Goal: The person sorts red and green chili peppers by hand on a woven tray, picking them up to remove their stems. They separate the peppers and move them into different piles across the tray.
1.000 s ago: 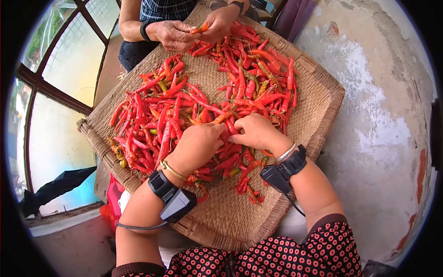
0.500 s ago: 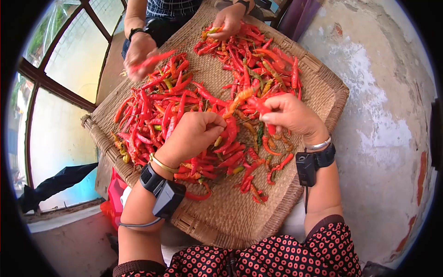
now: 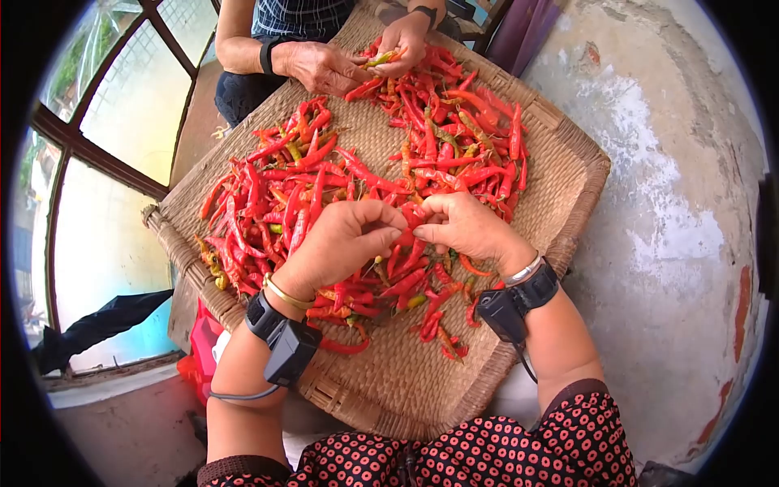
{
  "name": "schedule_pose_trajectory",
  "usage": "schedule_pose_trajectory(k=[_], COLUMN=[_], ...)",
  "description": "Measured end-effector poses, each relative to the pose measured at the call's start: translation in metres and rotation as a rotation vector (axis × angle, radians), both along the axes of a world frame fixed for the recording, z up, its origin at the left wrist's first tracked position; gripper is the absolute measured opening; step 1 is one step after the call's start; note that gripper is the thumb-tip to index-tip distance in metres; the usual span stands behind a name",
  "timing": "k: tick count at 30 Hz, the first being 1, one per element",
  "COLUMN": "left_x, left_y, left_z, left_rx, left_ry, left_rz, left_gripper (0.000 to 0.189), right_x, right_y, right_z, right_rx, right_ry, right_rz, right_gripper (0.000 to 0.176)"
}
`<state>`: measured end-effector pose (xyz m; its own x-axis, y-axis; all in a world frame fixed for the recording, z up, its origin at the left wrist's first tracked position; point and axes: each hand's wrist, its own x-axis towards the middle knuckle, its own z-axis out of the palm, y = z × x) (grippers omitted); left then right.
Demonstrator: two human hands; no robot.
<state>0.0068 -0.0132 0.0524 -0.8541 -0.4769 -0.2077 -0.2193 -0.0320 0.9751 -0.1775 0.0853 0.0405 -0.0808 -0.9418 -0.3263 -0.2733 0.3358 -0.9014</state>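
Observation:
Red chili peppers [image 3: 251, 203] lie in heaps on a woven tray [image 3: 406, 357], with a few green and orange ones among them. Over the middle of the heap, my left hand [image 3: 349, 239] is closed, thumb against the fingers, at a red pepper [image 3: 412, 217]. My right hand [image 3: 471, 231] pinches the same spot from the other side, its fingertips almost touching those of the left. The pepper between them is partly hidden by the fingers.
Across the tray a co-worker's two hands [image 3: 324, 69] hold a yellow-green pepper [image 3: 381, 58]. Windows [image 3: 122, 122] stand at the left, with a dark cloth [image 3: 105, 325] and a red bag [image 3: 203, 349] below. A rough wall [image 3: 657, 203] is at the right.
My right hand has moved left and slightly down, close to my left hand. The orange pepper near them no longer shows. The co-worker's hands have come together, and the red pepper there is gone.

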Motion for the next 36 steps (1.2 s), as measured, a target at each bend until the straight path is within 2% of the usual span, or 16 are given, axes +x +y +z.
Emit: schedule_pose_trajectory(k=[1,3,6,7,9,11,13,15,17,19,21,23,27,28,30,36], left_x=[-0.001,0.002,0.005,0.006,0.006,0.003,-0.002,-0.007,-0.009,-0.014,-0.018,-0.015,-0.015,-0.016,-0.017,-0.015], left_y=[0.001,-0.004,-0.008,-0.010,-0.011,-0.011,-0.016,-0.020,-0.026,-0.027,-0.029,-0.033,-0.019,-0.017,-0.013,-0.019], left_z=[0.000,-0.003,0.001,0.001,0.003,0.004,-0.001,-0.002,-0.009,-0.012,-0.016,-0.026,-0.027,-0.031,-0.034,-0.035], left_rx=[0.052,-0.107,-0.144,-0.118,-0.092,0.013,0.032,0.052,0.075,0.043,-0.092,-0.771,-1.055,-1.100,-1.133,-1.180], left_ry=[0.009,0.006,-0.111,-0.131,-0.152,0.048,0.166,0.354,0.383,0.555,0.522,0.186,-0.073,-0.032,-0.087,-0.123], left_rz=[-0.018,-0.102,-0.110,-0.053,0.006,0.230,0.260,0.388,0.383,0.261,0.267,0.186,0.047,0.027,0.003,-0.123], left_gripper=[0.011,0.012,0.011,0.011,0.010,0.009,0.010,0.011,0.016,0.022,0.029,0.031,0.028,0.027,0.025,0.016], right_x=[-0.002,-0.011,-0.028,-0.031,-0.033,-0.032,-0.030,-0.028,-0.027,-0.023,-0.016,-0.013,-0.009,-0.008,-0.005,-0.017], right_y=[0.000,0.002,0.004,0.005,-0.002,-0.003,-0.002,-0.003,-0.003,0.001,0.005,0.007,0.008,0.008,0.008,0.003], right_z=[0.002,0.010,0.018,0.024,0.014,0.014,0.010,-0.002,-0.009,-0.017,-0.017,-0.018,-0.018,-0.021,-0.025,0.000], right_rx=[-0.003,0.069,-0.004,-0.051,-0.377,-0.344,-0.308,-0.219,-0.090,-0.209,-0.129,-0.055,-0.034,-0.036,-0.117,-0.229], right_ry=[0.000,0.081,0.002,-0.021,-0.369,-0.335,-0.301,0.164,0.147,0.631,0.669,0.785,0.814,0.815,0.826,0.600], right_rz=[-0.002,0.081,0.004,-0.142,-0.503,-0.562,-0.621,-0.266,-0.124,0.272,0.277,0.367,0.409,0.407,0.381,0.333], right_gripper=[0.025,0.018,0.014,0.012,0.016,0.019,0.023,0.025,0.027,0.030,0.032,0.033,0.032,0.032,0.021,0.020])
